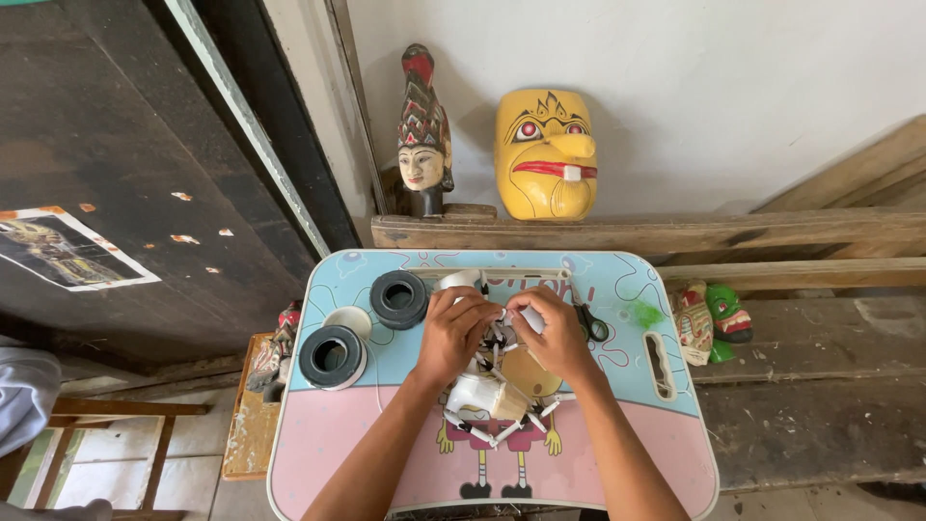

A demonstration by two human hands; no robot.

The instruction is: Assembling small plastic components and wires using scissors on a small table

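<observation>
My left hand (453, 328) and right hand (552, 328) pinch small white pieces (502, 333) together. Two black tape rolls (399, 298) lie left of them, scissors (590, 322) just right, on the worktop (338, 453).

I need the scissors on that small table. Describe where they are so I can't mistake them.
Start at the blue and pink lap table, then find the right hand near its middle. Just right of that hand lie the scissors, partly hidden by it: dark loop handles, unlike the round black tape rolls on the table's left.
</observation>
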